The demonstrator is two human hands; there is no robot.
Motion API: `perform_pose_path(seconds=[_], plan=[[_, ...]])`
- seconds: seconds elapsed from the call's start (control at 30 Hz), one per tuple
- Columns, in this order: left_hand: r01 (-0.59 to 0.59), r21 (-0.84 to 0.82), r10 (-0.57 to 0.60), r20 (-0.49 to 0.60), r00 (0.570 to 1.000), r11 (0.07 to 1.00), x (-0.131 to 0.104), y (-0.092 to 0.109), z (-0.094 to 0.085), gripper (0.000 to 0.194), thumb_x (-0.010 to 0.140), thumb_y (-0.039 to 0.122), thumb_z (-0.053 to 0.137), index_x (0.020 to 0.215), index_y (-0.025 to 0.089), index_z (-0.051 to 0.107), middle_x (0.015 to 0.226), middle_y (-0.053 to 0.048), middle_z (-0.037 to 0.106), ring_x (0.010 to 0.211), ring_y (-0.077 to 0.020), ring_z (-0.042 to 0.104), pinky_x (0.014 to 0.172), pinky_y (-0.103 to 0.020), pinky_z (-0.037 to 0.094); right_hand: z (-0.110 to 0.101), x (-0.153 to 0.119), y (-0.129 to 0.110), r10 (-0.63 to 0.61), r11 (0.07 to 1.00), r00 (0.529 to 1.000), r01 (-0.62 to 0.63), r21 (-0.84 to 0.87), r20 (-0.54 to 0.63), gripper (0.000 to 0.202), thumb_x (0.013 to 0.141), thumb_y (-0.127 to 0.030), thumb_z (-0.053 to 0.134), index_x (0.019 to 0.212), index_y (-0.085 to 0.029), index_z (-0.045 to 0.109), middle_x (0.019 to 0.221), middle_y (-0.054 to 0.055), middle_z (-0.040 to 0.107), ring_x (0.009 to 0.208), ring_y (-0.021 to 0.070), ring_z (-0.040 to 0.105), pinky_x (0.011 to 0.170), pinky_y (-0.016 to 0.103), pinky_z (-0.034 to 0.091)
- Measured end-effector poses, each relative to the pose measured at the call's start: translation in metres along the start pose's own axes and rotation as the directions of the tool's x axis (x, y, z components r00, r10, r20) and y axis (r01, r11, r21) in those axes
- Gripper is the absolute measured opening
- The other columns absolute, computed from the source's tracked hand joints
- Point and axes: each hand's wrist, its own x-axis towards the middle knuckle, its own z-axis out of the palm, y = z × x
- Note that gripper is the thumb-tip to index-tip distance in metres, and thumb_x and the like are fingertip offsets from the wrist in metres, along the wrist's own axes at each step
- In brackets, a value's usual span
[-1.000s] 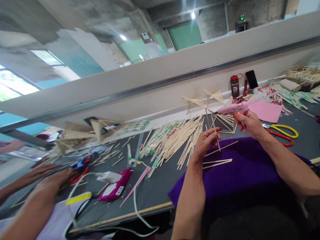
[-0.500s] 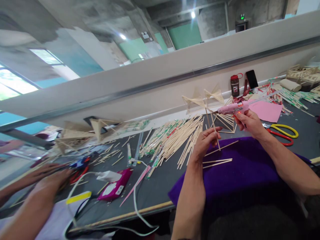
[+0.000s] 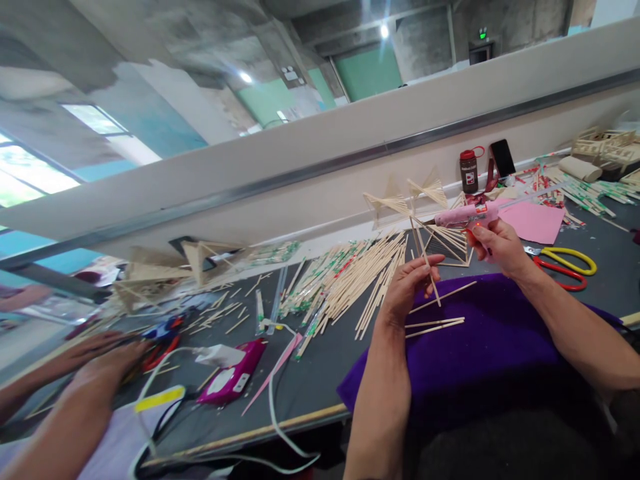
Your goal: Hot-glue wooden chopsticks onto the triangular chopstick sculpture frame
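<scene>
In my left hand [image 3: 407, 287], closed between thumb and fingers, is a thin wooden stick [image 3: 426, 257] held tilted, its top end up by the nozzle. My right hand [image 3: 493, 245] grips a pink hot glue gun [image 3: 463, 215] by the handle, a small red light glowing on it. The gun's tip points left, close to the top of the stick; whether they touch I cannot tell. Below my hands a purple cloth [image 3: 480, 360] covers the table edge, with a few loose sticks [image 3: 443, 324] lying on it.
A pile of wooden sticks [image 3: 357, 277] lies left of my hands, twisted stick models [image 3: 430, 192] behind. Scissors [image 3: 565, 261], pink paper [image 3: 535, 221] and a bottle [image 3: 469, 172] are at right. Another person's hands [image 3: 115, 357] work at left near a magenta packet [image 3: 235, 373] and white cable [image 3: 273, 400].
The stick in my left hand has shifted slightly, its lower end a little further down, and my left fingers have straightened a bit. The glue gun stays nearly in place.
</scene>
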Motion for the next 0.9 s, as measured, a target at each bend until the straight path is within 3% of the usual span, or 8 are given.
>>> perform_pose_path(seconds=[0.4, 0.67, 0.8, 0.9], plan=[[0.01, 0.039, -0.009, -0.028, 1.0, 0.999, 0.0, 0.002, 0.003, 0.037, 0.072, 0.034, 0.07, 0.101, 0.013, 0.073, 0.068, -0.001, 0.063, 0.047, -0.0058, 0.048, 0.044, -0.02, 0.036, 0.001, -0.002, -0.004, 0.041, 0.999, 0.998, -0.04, -0.009, 0.047, 0.043, 0.065, -0.058, 0.072, 0.065, -0.017, 0.058, 0.053, -0.002, 0.055, 0.038, 0.0067, 0.043, 0.035, 0.02, 0.032], [-0.088, 0.018, 0.09, -0.142, 0.986, 0.996, 0.004, 0.003, -0.002, 0.036, 0.071, 0.034, 0.069, 0.102, 0.015, 0.073, 0.067, 0.001, 0.063, 0.043, -0.005, 0.048, 0.041, -0.019, 0.035, -0.01, 0.01, 0.002, 0.177, 0.948, 0.984, -0.178, 0.263, 0.028, 0.028, 0.072, -0.044, 0.063, 0.078, -0.016, 0.061, 0.071, 0.003, 0.067, 0.048, 0.0092, 0.052, 0.043, 0.021, 0.045], [-0.093, 0.022, 0.095, -0.123, 0.988, 0.995, 0.006, 0.002, -0.002, 0.034, 0.071, 0.033, 0.07, 0.1, 0.015, 0.074, 0.066, 0.001, 0.063, 0.043, -0.0052, 0.049, 0.04, -0.019, 0.035, -0.013, 0.013, 0.001, 0.227, 0.904, 0.967, -0.254, 0.344, 0.118, 0.018, 0.06, -0.027, 0.062, 0.075, -0.016, 0.06, 0.08, 0.006, 0.07, 0.061, 0.013, 0.061, 0.06, 0.025, 0.055], [-0.106, 0.016, 0.107, -0.117, 0.987, 0.994, 0.006, 0.003, -0.001, 0.033, 0.071, 0.032, 0.07, 0.1, 0.016, 0.075, 0.066, 0.001, 0.063, 0.042, -0.005, 0.05, 0.04, -0.018, 0.035, -0.011, 0.011, -0.002, 0.185, 0.9, 0.961, -0.249, 0.358, 0.203, 0.029, 0.052, -0.015, 0.063, 0.081, -0.018, 0.061, 0.09, 0.005, 0.071, 0.071, 0.0146, 0.064, 0.067, 0.026, 0.056]])
